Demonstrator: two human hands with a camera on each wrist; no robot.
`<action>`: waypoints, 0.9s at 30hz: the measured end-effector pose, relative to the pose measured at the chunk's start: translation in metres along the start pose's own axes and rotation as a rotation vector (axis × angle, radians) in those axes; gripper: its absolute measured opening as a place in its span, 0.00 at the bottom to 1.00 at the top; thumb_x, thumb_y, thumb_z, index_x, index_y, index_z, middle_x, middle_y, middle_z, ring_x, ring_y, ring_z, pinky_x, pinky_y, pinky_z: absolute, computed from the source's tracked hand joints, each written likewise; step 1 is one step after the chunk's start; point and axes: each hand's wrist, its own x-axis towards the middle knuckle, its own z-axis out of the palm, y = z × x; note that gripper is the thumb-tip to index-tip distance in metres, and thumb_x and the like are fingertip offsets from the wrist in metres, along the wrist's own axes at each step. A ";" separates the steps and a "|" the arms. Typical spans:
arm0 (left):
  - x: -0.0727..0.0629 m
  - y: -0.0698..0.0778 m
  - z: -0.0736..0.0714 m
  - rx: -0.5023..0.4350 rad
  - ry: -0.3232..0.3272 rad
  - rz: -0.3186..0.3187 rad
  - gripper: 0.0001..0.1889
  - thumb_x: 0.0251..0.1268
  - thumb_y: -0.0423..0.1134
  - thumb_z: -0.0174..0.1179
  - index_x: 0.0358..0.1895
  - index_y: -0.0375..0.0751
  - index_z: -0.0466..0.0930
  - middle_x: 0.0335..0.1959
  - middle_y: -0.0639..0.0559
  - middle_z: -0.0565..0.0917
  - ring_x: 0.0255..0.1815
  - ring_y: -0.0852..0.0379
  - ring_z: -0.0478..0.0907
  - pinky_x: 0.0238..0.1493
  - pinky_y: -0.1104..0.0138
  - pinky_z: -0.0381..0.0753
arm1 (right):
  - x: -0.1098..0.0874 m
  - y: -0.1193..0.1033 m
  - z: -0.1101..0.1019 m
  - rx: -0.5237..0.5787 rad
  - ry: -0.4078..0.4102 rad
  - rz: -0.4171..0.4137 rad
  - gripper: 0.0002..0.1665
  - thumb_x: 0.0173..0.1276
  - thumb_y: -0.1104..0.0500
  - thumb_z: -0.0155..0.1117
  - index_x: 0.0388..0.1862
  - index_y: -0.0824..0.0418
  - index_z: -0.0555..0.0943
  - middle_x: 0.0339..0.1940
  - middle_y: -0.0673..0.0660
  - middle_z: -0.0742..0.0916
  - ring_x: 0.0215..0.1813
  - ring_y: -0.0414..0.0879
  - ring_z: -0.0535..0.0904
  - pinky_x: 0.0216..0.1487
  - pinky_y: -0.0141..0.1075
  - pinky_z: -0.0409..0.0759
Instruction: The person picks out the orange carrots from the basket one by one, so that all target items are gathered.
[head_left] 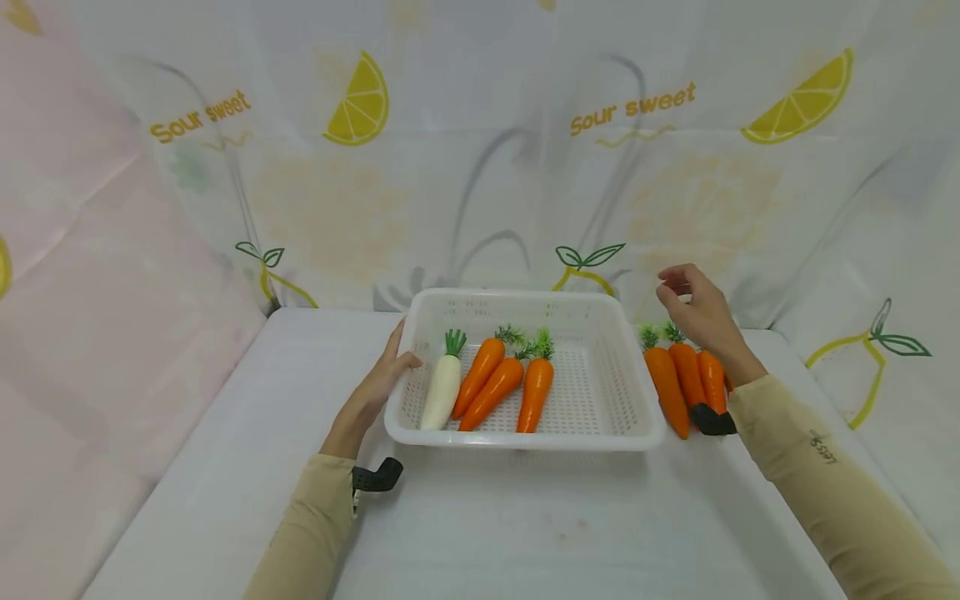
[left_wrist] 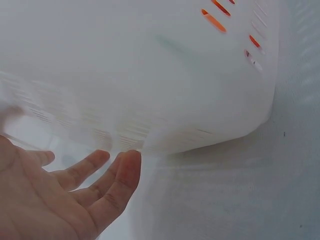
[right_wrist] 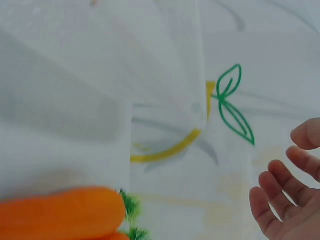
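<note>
A white plastic basket (head_left: 600,442) holds a white radish (head_left: 442,392) with a green top and three orange carrots (head_left: 536,392) with leafy tops. My left hand (head_left: 382,375) grips the basket's left side, thumb over the rim and fingers against the outer wall. In the left wrist view, the fingertips (left_wrist: 131,162) touch the slotted basket wall (left_wrist: 125,95). Raised beyond the basket's right side, my right hand (head_left: 701,312) holds nothing, its fingers loosely bent. Several more carrots (head_left: 663,387) lie on the table just below it, partly hidden by the right wrist.
White cloth covers the table (head_left: 510,525). Behind it hangs a curtain (head_left: 465,167) printed with lemon slices and lettering, and a pinkish cloth (head_left: 67,333) hangs on the left. Black wrist mounts (head_left: 378,475) sit on both forearms.
</note>
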 end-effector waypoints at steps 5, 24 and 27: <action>-0.001 0.000 0.002 -0.010 0.000 -0.005 0.43 0.60 0.39 0.43 0.74 0.69 0.30 0.77 0.49 0.42 0.74 0.38 0.51 0.63 0.38 0.59 | 0.003 -0.013 0.014 0.053 -0.020 -0.033 0.25 0.73 0.49 0.46 0.61 0.63 0.67 0.57 0.64 0.75 0.58 0.57 0.69 0.57 0.49 0.67; 0.000 0.001 -0.001 -0.001 0.013 -0.008 0.44 0.59 0.39 0.43 0.74 0.69 0.30 0.77 0.49 0.42 0.74 0.40 0.49 0.64 0.38 0.55 | 0.018 -0.056 0.095 -0.008 -0.472 -0.108 0.16 0.72 0.55 0.49 0.49 0.64 0.76 0.45 0.65 0.81 0.42 0.56 0.80 0.39 0.39 0.77; 0.000 0.002 0.000 0.001 0.018 -0.011 0.44 0.58 0.38 0.44 0.74 0.69 0.31 0.77 0.49 0.42 0.74 0.41 0.50 0.64 0.38 0.56 | 0.018 -0.054 0.101 -0.012 -0.602 -0.054 0.18 0.73 0.54 0.49 0.52 0.66 0.75 0.48 0.68 0.80 0.45 0.60 0.79 0.42 0.43 0.78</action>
